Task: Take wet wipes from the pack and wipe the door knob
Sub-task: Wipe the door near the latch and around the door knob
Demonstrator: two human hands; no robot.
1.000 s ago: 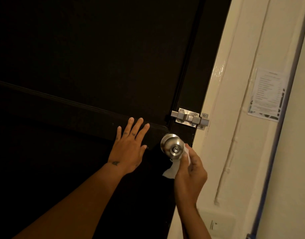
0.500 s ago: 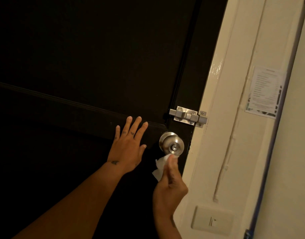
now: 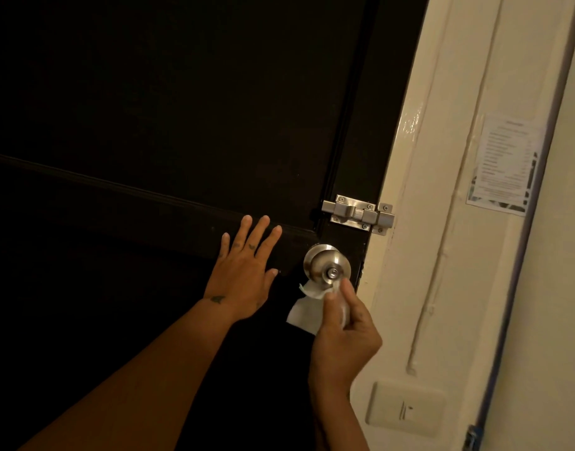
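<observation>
A round silver door knob with a keyhole in its centre sits near the right edge of a dark door. My right hand is shut on a white wet wipe and presses it against the knob's lower edge. A loose corner of the wipe hangs down to the left of that hand. My left hand lies flat on the door just left of the knob, fingers spread, holding nothing. The wipes pack is not in view.
A silver slide bolt is mounted above the knob, bridging door and cream frame. A printed paper notice hangs on the wall at right. A cream wall switch plate sits low on the right.
My right hand with the wipe has moved around the knob, from its right side to below it, and now rubs the lower front edge. My left hand has stayed flat on the door.
</observation>
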